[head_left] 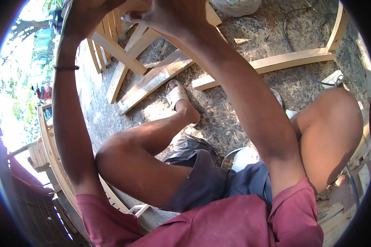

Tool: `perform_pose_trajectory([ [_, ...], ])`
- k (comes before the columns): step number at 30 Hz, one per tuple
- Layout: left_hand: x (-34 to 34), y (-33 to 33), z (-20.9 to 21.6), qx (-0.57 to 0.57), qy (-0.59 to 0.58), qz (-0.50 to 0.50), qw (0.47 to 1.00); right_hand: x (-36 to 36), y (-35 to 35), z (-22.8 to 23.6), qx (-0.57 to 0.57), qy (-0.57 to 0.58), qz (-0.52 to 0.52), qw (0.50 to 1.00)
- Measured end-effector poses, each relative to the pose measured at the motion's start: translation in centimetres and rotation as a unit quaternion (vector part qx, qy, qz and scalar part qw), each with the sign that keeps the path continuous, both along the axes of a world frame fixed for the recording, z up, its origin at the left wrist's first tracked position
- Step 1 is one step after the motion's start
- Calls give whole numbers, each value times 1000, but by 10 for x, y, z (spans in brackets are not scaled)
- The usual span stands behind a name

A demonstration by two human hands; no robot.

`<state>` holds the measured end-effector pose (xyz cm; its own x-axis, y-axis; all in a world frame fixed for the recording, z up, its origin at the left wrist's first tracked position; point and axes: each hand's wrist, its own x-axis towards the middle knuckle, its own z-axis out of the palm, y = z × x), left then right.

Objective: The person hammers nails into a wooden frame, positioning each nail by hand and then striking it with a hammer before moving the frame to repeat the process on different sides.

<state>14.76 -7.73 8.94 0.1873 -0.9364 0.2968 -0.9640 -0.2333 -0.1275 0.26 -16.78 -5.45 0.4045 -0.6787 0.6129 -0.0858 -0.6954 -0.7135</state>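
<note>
Both my arms reach up to the top edge of the head view. My left hand (92, 9) is largely cut off there; its fingers meet the pale wood, but their grip cannot be made out. My right hand (173, 15) closes over a pale wooden piece (136, 5), thumb stretched along its lower side. Its other fingers are mostly hidden. Just below the hands lies a slatted wooden frame (118, 53) with crossing bars. A wider plank (154, 80) rests on the ground near my sandalled foot.
A curved wooden rail (292, 60) lies to the right, joined to an upright piece (339, 26). A dark cable (285, 31) runs past it to a white object (333, 79). A whitish container (236, 5) stands at the top. Another curved slatted frame (49, 144) leans at the left, and wood strips (338, 210) lie lower right.
</note>
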Motion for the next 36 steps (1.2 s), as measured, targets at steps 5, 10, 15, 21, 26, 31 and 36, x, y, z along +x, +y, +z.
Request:
perform_pose_trajectory([
  [5,27,-6,-6,9,81,11,997,0,-23,4,66,23,136,988],
  [10,35,4,-3,8,77,29,997,-5,-36,-2,83,7,250,965],
  [15,25,7,3,8,68,46,997,-9,-40,2,69,44,263,961],
  [21,21,12,6,8,58,63,996,-21,-48,-1,116,29,355,927],
  [26,19,17,8,6,53,72,996,-19,-48,-2,133,8,380,915],
  [31,14,23,8,4,44,82,996,-26,-46,-2,59,11,360,931],
  [36,15,27,8,3,37,90,995,-34,-56,0,49,55,386,920],
])
